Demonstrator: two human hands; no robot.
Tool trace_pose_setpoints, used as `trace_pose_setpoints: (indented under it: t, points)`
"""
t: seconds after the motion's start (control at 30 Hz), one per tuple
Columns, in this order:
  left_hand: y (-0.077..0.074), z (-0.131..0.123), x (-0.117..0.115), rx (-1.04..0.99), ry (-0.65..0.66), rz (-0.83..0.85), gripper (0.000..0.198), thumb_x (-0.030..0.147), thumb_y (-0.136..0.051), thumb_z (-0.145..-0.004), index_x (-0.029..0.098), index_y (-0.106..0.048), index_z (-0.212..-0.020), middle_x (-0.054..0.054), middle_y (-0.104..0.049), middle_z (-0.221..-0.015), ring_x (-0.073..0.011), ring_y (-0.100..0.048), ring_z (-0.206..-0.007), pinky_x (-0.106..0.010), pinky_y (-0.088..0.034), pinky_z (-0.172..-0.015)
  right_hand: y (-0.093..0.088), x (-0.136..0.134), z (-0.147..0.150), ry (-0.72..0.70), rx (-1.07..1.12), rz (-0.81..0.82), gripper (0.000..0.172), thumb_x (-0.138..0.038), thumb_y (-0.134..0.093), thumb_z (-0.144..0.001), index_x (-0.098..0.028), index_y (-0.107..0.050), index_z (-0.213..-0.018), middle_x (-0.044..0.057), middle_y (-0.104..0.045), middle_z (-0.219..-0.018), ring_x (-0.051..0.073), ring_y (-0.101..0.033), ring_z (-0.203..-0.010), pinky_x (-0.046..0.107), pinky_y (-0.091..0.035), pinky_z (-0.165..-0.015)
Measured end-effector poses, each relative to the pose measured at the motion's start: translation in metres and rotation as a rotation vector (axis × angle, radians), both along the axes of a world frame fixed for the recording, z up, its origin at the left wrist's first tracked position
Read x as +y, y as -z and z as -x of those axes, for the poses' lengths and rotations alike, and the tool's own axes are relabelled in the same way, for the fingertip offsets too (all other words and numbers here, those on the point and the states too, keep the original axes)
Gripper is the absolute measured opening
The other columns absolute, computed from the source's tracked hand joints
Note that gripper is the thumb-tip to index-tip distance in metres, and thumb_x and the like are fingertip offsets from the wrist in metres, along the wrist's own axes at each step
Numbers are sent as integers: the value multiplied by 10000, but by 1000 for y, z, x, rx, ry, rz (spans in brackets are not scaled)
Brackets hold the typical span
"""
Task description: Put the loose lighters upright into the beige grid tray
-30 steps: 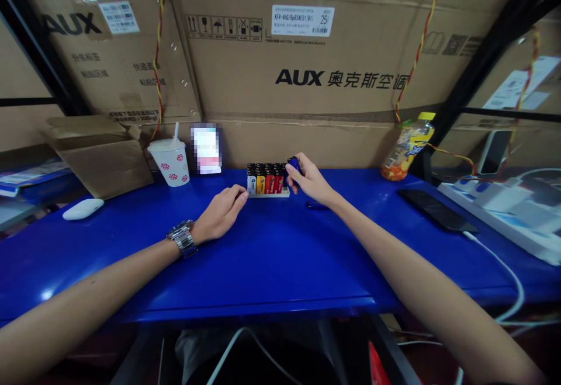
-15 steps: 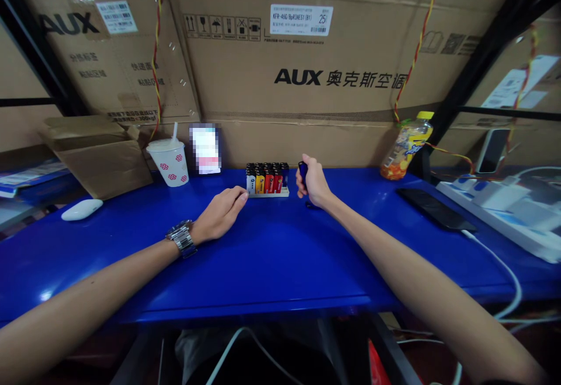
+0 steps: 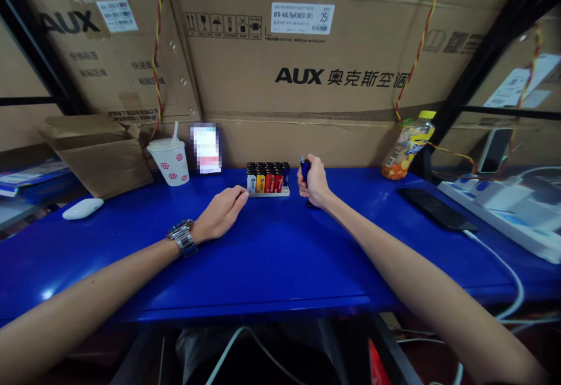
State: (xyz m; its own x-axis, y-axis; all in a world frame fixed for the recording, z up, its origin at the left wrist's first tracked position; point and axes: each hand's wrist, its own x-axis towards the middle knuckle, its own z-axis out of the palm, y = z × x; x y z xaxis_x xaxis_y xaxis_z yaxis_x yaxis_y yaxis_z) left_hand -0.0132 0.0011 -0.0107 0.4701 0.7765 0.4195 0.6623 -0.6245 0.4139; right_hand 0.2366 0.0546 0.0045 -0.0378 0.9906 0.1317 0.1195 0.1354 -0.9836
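Observation:
Several lighters in white, yellow, red and dark colours stand upright in a white tray. My left hand, with a metal watch on its wrist, has its fingers together at the tray's left end, pinching its edge. To the right of the tray, my right hand is wrapped round a dark blue lighter, held upright with the thumb at its top. A small pale flame shows above this lighter. Below that hand, another dark lighter lies on the table, partly hidden.
On the blue table stand a paper cup with a straw, a lit phone and a drink bottle. A dark phone on a white cable lies at right, a white case at left. Cartons rise behind.
A small flame now shows at the top of the blue lighter, and my right thumb has shifted. My left hand stays at the tray.

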Motion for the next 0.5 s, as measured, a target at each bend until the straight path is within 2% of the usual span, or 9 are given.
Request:
trace_pose_setpoints:
  t: [0.1, 0.23, 0.37, 0.43, 0.5]
  points:
    - [-1, 0, 0, 4, 1, -1, 362, 409, -268, -1013, 190, -553, -975, -49, -637, -873, -200, -578, -801, -375, -439, -761, -2, -1, -2, 64, -3, -37, 618, -760, -181, -854, -220, -467, -762, -30, -411, -454, 92, -312, -328, 251, -268, -322]
    - [-2, -1, -2, 20, -10, -8, 356, 418, -285, -1008, 192, -558, -976, -47, -638, -861, -201, -581, -783, -371, -440, -734, 0, 1, -11, -19, -211, -258, 419, -644, -492, -843, -233, -442, -900, -30, -545, -609, 84, -426, -383, 233, -347, -377]
    - [-3, -1, -3, 19, -12, -22, 338, 413, -307, -1002, 193, -563, -980, -47, -642, -856, -202, -583, -780, -366, -444, -726, 3, 7, -21, -77, -388, -449, 333, -545, -506, -871, -214, -468, -867, 8, -593, -739, 111, -517, -569, 260, -435, -551]
    - [-2, -2, -3, 17, -7, -24, 335, 411, -310, -1002, 194, -563, -982, -47, -643, -859, -202, -584, -786, -368, -446, -732, 3, 10, -24, -38, -490, -539, 321, -514, -545, -851, -196, -524, -813, 24, -584, -753, 134, -516, -675, 280, -436, -643]
    - [-2, -2, -2, 15, -5, -21, 333, 412, -312, -1001, 193, -562, -983, -46, -642, -861, -205, -586, -794, -370, -446, -738, 4, 13, -25, 7, -539, -567, 313, -495, -570, -834, -186, -562, -785, 12, -546, -698, 139, -490, -681, 287, -419, -661]
